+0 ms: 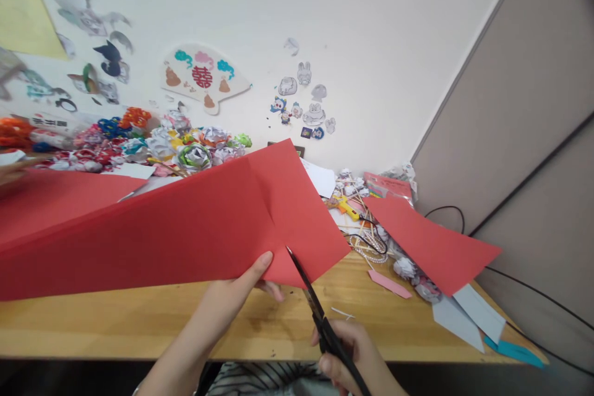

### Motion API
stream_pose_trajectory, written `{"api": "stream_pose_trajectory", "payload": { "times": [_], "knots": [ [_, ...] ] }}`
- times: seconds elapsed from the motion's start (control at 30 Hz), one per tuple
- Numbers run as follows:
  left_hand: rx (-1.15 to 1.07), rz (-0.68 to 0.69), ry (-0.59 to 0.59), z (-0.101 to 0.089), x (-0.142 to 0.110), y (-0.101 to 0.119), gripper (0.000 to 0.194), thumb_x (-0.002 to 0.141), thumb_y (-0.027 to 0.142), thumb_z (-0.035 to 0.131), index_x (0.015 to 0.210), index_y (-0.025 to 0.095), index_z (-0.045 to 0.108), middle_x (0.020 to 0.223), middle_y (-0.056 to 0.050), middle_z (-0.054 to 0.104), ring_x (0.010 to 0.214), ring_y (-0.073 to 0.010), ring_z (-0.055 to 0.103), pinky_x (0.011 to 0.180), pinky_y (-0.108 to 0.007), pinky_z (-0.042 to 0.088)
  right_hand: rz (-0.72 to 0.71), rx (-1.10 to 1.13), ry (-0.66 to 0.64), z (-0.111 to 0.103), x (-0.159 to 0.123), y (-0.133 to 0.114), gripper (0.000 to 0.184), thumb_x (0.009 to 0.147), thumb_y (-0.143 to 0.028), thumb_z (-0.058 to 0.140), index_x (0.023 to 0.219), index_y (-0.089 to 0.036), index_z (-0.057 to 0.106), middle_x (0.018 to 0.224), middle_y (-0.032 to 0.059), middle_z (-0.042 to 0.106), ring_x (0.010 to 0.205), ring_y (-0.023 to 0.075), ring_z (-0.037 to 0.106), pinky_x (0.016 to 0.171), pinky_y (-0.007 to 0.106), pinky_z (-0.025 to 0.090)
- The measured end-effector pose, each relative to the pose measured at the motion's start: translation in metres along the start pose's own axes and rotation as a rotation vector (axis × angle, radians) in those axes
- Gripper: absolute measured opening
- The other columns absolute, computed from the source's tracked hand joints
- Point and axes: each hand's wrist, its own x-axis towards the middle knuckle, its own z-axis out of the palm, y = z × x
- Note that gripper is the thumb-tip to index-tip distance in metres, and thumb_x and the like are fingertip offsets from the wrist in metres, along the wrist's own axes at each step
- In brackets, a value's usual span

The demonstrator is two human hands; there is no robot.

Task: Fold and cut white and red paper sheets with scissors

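A large sheet of red paper [204, 223] stretches from the left edge to the middle, raised above the table. My left hand [253, 278] grips its lower edge, thumb on top and fingers underneath. Black-handled scissors [320, 322] are in my right hand [348, 352], their blades pointing up and left. The blades lie over the lower right part of the sheet, one blade showing on top of the paper. Whether the other blade is beneath it is hidden.
Paper flowers [195, 154] and colourful yarn pieces crowd the back left. A yellow glue gun [346, 207], sticks and a bead string [369, 247] lie behind the sheet. Another red sheet [436, 241] rests at right beside a grey partition [524, 136]. Another person's hand [13, 173] shows at far left.
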Motion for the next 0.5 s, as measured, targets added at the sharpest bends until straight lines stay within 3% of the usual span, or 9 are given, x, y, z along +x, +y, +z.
{"api": "stream_pose_trajectory", "payload": {
  "times": [0.13, 0.27, 0.5],
  "knots": [
    [-0.009, 0.019, 0.008, 0.001, -0.001, 0.001, 0.046, 0.077, 0.047, 0.045, 0.045, 0.020, 0.062, 0.051, -0.004, 0.067, 0.061, -0.0192, 0.063, 0.075, -0.028, 0.047, 0.019, 0.047, -0.027, 0.001, 0.000, -0.003, 0.060, 0.056, -0.067, 0.061, 0.085, -0.015, 0.052, 0.049, -0.0075, 0.038, 0.035, 0.0034, 0.033, 0.031, 0.014, 0.031],
    [0.017, 0.007, -0.033, 0.008, -0.005, 0.004, 0.048, 0.077, 0.047, 0.042, 0.044, 0.019, 0.061, 0.050, -0.004, 0.067, 0.060, -0.0190, 0.063, 0.071, -0.027, 0.048, -0.055, 0.098, -0.050, 0.003, 0.000, -0.006, 0.062, 0.060, -0.069, 0.057, 0.089, -0.014, 0.050, 0.049, -0.0076, 0.039, 0.034, 0.0026, 0.034, 0.032, 0.013, 0.028],
    [-0.102, -0.031, -0.096, 0.013, -0.007, 0.000, 0.047, 0.077, 0.047, 0.045, 0.045, 0.016, 0.062, 0.048, -0.006, 0.066, 0.056, -0.0184, 0.062, 0.066, -0.027, 0.048, -0.070, 0.073, -0.001, 0.006, 0.001, -0.008, 0.058, 0.061, -0.066, 0.057, 0.086, -0.014, 0.052, 0.050, -0.0074, 0.037, 0.034, 0.0023, 0.031, 0.029, 0.013, 0.028]
  ]
}}
